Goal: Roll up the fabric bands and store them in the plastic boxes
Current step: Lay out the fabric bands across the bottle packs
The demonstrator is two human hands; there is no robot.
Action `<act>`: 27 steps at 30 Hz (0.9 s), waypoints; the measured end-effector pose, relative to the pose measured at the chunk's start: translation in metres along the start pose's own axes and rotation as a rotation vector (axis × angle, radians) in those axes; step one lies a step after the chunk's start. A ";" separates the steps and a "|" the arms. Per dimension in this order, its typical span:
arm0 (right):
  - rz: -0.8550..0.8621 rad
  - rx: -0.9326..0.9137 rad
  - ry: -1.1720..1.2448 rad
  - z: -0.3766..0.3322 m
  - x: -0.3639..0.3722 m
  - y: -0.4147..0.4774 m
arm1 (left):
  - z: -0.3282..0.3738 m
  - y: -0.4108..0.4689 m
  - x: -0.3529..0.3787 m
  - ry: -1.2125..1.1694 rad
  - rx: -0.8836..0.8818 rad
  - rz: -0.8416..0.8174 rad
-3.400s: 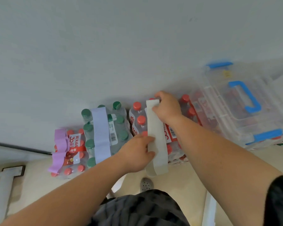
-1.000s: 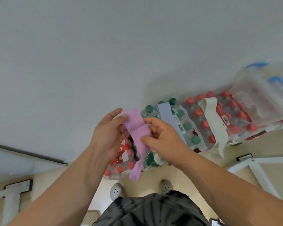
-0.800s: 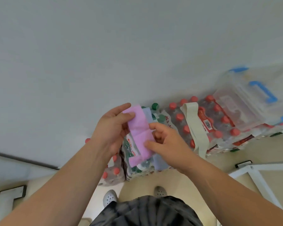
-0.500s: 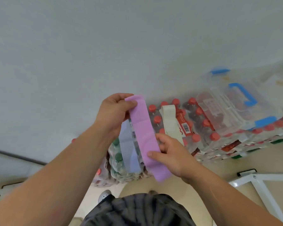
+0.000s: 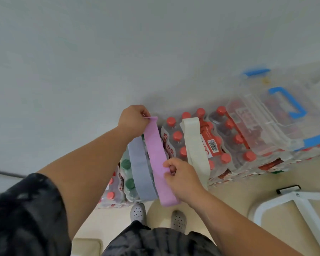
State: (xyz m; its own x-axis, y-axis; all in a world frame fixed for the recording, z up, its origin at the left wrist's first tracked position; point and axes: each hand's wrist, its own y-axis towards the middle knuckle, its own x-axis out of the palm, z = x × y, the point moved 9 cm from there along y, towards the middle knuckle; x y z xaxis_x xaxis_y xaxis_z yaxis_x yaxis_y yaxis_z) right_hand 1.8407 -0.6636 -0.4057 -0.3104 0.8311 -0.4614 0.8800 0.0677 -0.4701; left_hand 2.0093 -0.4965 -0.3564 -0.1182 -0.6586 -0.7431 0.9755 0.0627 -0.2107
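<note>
Where the dark patterned shirt [image 5: 155, 241] fills the bottom edge, two grey perforated shoes [image 5: 138, 212] stand on the beige floor, just below the right hand [image 5: 183, 179]. That hand's fingers [image 5: 168, 163] are curled, with thumb and forefinger pinching the right edge of the lilac band [image 5: 154, 150] near its lower end. A short tail of the band hangs past them toward the shoes. From this pinch the band runs flat and taut up to the left hand [image 5: 132, 121], whose curled fingertips [image 5: 144, 113] nip its top end.

Just left of the right fingers, a grey-blue band [image 5: 139, 169] lies draped over a pack of green-capped bottles [image 5: 126, 163]. Just right of them, a cream band [image 5: 194, 145] lies draped over packs of red-capped bottles [image 5: 177, 135]. Farther right, well apart from both hands, a clear plastic box [image 5: 262, 130] with blue handle and clasps rests on the packs. Beyond the left fingertips rises a pale wall [image 5: 118, 52].
</note>
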 end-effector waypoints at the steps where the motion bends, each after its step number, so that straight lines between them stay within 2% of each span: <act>1: -0.010 -0.009 -0.056 -0.002 0.003 0.002 | -0.001 0.005 0.002 0.062 0.025 -0.005; 7: 0.023 -0.109 -0.396 -0.017 0.004 0.006 | -0.011 0.016 0.018 0.317 0.097 -0.036; 12: 0.077 -0.216 -0.660 -0.035 0.007 0.002 | -0.017 0.006 0.003 0.333 0.140 0.031; 14: 0.106 -0.266 -0.679 -0.044 0.007 0.003 | -0.029 -0.004 -0.012 0.288 0.126 0.089; 18: 0.115 -0.354 -0.563 -0.067 0.008 0.016 | -0.066 -0.033 -0.033 0.180 0.035 0.165; 21: 0.042 -0.369 -0.518 -0.081 0.018 0.036 | -0.088 -0.046 -0.026 0.150 -0.033 0.096; 24: -0.048 -0.355 -0.584 -0.090 0.032 0.058 | -0.087 -0.044 -0.013 0.249 0.040 -0.022; 27: -0.081 -0.336 -0.657 -0.097 0.040 0.074 | -0.085 -0.030 -0.013 0.258 0.054 -0.051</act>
State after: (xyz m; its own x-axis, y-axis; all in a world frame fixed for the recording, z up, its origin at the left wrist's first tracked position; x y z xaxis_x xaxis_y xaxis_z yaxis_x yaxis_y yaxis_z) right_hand 1.9282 -0.5717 -0.3855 -0.4372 0.3223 -0.8396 0.8752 0.3673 -0.3147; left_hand 1.9660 -0.4261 -0.3947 -0.2042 -0.4469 -0.8710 0.9747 -0.0105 -0.2232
